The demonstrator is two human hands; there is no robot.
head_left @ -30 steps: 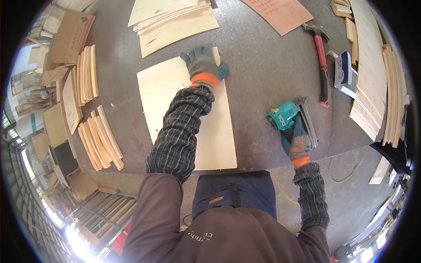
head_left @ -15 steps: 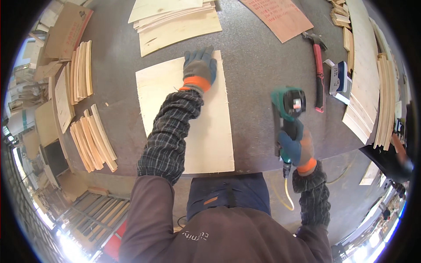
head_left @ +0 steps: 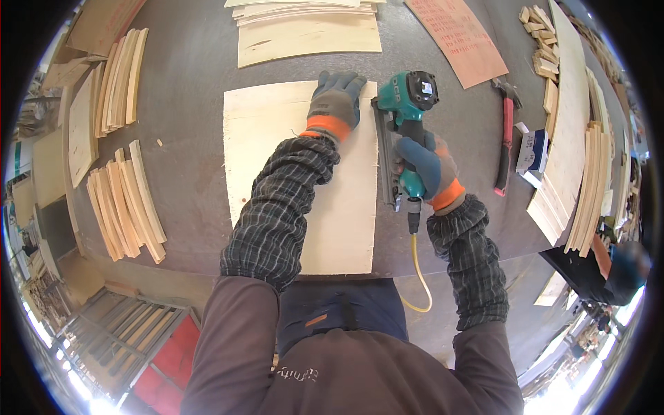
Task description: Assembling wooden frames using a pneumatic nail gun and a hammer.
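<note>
A pale rectangular plywood sheet (head_left: pixel 339 214) lies on the dark table in front of me. My left hand (head_left: pixel 337 100), in a grey-blue glove with an orange cuff, rests on its far right corner, fingers stretched to the far edge. My right hand (head_left: pixel 430 166), gloved alike, is wrapped round the grip of a green and black pneumatic nail gun (head_left: pixel 402 98). The tool stands close beside the sheet's right edge, its nose by the far right corner. Whether the nose touches the wood I cannot tell. From the handle's end a yellow air hose (head_left: pixel 418 277) curves down past the table's front edge.
Beyond the sheet sits a stack of plywood panels (head_left: pixel 308 45). Wooden strips (head_left: pixel 124 204) lie at left. To the right are a red-handled hammer (head_left: pixel 508 138), a small blue-white box (head_left: pixel 532 151), a marked reddish board (head_left: pixel 460 45) and long wooden strips (head_left: pixel 588 187).
My right hand has brought the nail gun left and away from me, up to the sheet's right edge. My left hand stays on the sheet, now nearer its far right corner.
</note>
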